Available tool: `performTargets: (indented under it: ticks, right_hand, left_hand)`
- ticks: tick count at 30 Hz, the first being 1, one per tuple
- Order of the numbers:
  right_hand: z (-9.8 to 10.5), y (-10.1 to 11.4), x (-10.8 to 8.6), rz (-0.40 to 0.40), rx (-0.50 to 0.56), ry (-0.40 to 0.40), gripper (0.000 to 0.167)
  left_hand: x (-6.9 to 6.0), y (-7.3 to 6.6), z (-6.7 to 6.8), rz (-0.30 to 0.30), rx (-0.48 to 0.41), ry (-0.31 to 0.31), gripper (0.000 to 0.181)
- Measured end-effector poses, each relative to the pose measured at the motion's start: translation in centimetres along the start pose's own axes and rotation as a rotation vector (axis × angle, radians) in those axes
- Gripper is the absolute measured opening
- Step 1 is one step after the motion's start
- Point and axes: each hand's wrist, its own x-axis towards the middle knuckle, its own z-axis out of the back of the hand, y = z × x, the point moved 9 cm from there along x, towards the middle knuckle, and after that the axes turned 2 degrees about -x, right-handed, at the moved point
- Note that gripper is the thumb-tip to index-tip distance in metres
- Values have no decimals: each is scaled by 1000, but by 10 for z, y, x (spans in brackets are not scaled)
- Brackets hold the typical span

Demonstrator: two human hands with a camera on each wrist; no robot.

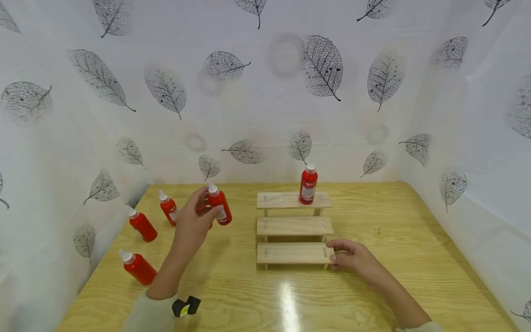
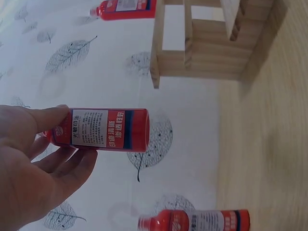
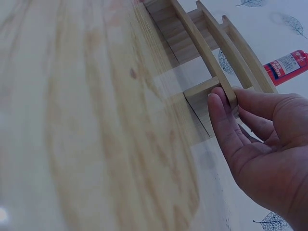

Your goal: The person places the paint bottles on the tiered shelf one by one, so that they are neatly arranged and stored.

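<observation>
Red bottle (image 2: 108, 129) is gripped high by left hand (image 1: 194, 223), base left free, while bottom step (image 1: 294, 253) of wooden rack (image 1: 294, 226) is pinched by right hand (image 1: 353, 261), presumably to steady it.

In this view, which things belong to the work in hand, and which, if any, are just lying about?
Seemingly in the job:
red bottle in the left hand
stepped wooden stand, gripped by the right hand
second red bottle on its top step
other red bottles on the table, to the left

Seemingly only surroundings, not loose items:
table
leaf-print sheet
</observation>
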Motion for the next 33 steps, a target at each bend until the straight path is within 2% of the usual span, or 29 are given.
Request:
performTargets:
  ticks: [12, 17, 21, 25, 33]
  right_hand:
    - [2, -3, 1, -4, 2, -6, 57]
    - [2, -4, 2, -2, 10, -9, 57]
    - [1, -4, 2, 4, 7, -15, 57]
    - [1, -4, 3, 16, 6, -17, 57]
    - [2, -5, 4, 19, 3, -24, 55]
  left_hand:
    - [32, -51, -71, -196, -115, 112, 56]
    - [45, -60, -98, -248, -138, 160, 52]
    - [53, -63, -117, -252, -131, 193, 50]
    - [58, -66, -129, -250, -99, 200, 51]
    - [67, -69, -139, -270, -97, 208, 49]
